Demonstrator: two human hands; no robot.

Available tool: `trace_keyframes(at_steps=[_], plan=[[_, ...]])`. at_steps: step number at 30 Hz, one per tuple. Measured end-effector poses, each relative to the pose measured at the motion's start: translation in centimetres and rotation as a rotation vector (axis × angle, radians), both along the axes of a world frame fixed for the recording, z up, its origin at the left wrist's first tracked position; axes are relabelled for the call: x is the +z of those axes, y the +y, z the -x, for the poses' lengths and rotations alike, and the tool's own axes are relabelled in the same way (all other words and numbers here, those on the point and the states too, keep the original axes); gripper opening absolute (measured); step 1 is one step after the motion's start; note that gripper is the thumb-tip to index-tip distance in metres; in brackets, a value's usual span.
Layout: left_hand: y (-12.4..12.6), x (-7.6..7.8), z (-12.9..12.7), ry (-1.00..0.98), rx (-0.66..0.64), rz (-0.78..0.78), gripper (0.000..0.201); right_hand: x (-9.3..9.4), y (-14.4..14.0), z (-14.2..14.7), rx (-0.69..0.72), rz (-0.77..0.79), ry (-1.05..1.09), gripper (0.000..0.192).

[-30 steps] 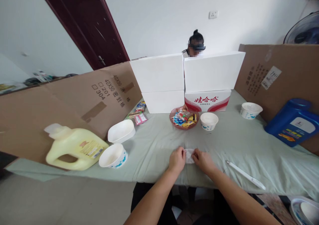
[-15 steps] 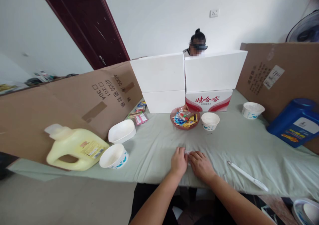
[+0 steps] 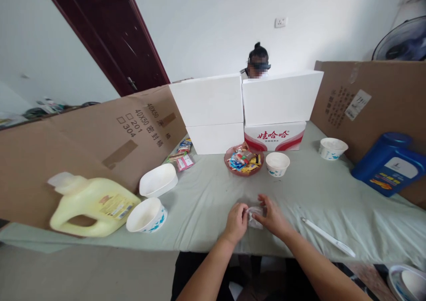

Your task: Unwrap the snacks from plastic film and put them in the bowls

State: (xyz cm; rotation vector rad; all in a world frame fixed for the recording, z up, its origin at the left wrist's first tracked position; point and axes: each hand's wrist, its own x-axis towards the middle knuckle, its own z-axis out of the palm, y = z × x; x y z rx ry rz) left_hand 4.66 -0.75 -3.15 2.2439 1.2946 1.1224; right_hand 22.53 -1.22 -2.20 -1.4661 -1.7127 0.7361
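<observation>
Left hand [image 3: 237,219]: pinching the left edge of a small clear packet [image 3: 255,216].
Right hand [image 3: 272,215]: fingers spread, gripping the packet's right side.
Packet: between both hands, just above the tabletop [image 3: 319,194] near its front edge.
Doing it well: likely best to pinch close together at one edge, pull in opposite directions, keep it low.
Since half a second ago: packet more exposed, right fingers fanned wider.
Nearby: snack dish [image 3: 244,160], white pen [image 3: 328,237].

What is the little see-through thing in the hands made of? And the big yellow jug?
The packet looks like thin clear plastic film: see-through, crinkled, a bit shiny. Both the left hand and the right hand pinch it. The jug looks like smooth, slightly glossy hard plastic, with a moulded handle and a printed label.
</observation>
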Motion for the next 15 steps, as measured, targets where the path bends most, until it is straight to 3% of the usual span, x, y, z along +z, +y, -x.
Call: trace_keyframes(at_steps=[3,5,10,15], plan=[[-0.1,-0.1,0.2,-0.125,-0.039,0.052,0.011,0.1,0.5,0.2,0.098,0.166,0.108,0.025],[0.0,-0.1,0.3,-0.213,-0.016,0.096,0.01,0.2,0.6,0.2,0.107,0.177,0.101,0.01],[0.7,-0.8,0.4,-0.352,0.137,0.17,0.008,2.0,2.3,-1.7,0.032,0.135,0.03,0.015],[1.0,-1.2,0.3,-0.349,0.118,0.214,0.012,7.6,7.7,-7.3,-0.269,-0.037,-0.169,0.032]])
